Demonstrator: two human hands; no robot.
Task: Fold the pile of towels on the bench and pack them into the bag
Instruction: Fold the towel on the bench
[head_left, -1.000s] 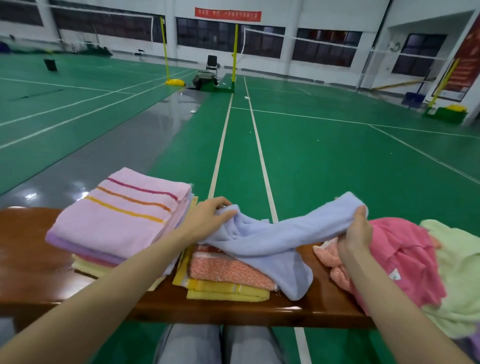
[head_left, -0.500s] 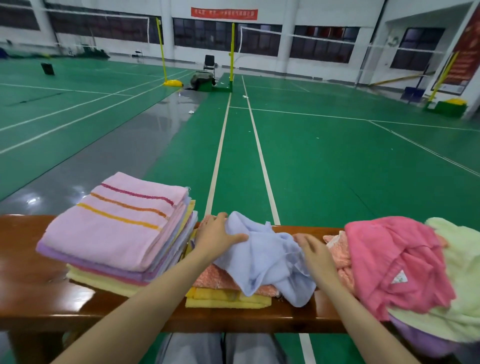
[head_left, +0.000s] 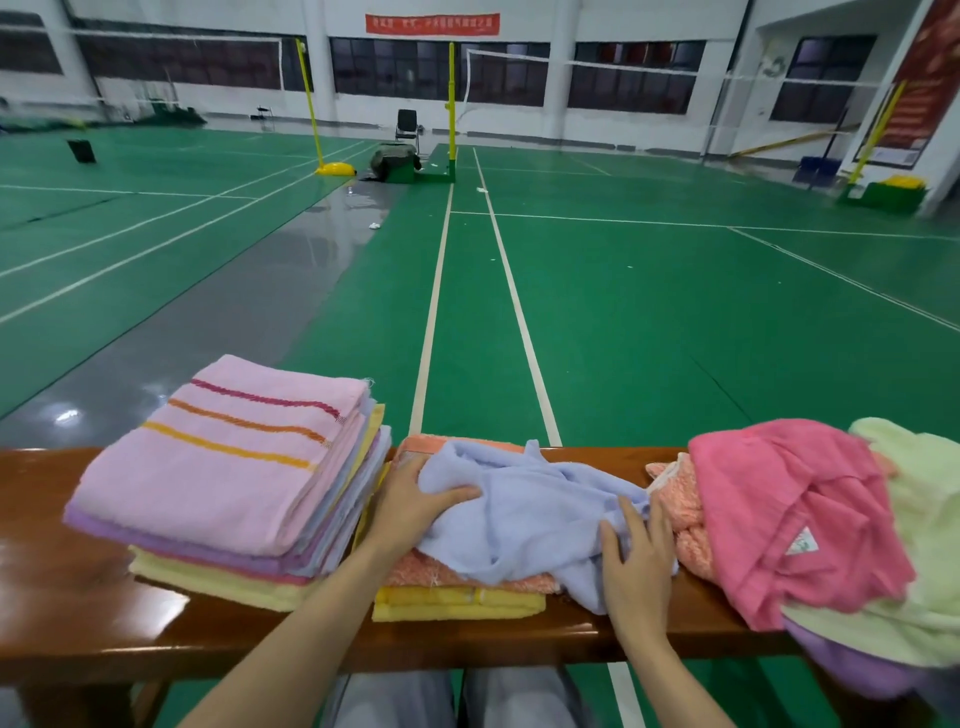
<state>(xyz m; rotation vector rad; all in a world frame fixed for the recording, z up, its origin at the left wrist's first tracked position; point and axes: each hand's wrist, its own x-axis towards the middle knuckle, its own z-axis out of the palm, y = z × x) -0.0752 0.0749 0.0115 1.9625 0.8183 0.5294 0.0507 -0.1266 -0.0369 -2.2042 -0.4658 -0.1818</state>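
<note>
Grey-clad knees (head_left: 457, 696) are cut off at the bottom edge. On the glossy brown bench (head_left: 62, 623) the right hand (head_left: 639, 564) now lies flat, fingers straight and spread, pressing the blue towel (head_left: 535, 514). It has slid right since half a second ago, and the towel, bunched then, spreads wider over the small orange-and-yellow stack (head_left: 457, 603). The left hand (head_left: 415, 506) pinches the towel's left edge, thumb on top, fingers hidden under cloth. Left sits the tall folded stack (head_left: 234, 467), striped pink on top. Right is a loose terry heap (head_left: 779, 519), pink over pale green, clipped by the frame. Beyond lies the green court (head_left: 675, 312).
</note>
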